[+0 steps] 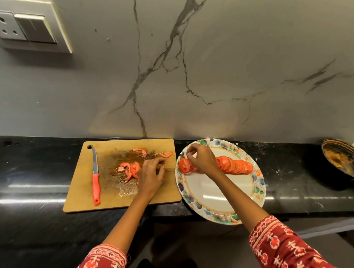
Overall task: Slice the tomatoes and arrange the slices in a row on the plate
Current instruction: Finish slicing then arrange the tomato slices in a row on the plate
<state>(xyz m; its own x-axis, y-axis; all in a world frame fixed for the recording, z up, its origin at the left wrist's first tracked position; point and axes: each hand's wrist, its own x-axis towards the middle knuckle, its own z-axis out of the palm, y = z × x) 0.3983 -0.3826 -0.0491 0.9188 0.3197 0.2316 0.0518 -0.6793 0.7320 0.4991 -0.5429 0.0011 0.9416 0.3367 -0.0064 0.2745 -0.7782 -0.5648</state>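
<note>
Right hand [200, 160], fingers curled, grip unclear, over the tomato row [233, 164]; left hand [151, 176] relaxed above loose slices [130, 169]. Wet slices could slip, breaking the row.

Knife [95, 175] lies on cutting board [80, 192], left of plate [214, 201] bearing tomato slices [235, 164].
</note>
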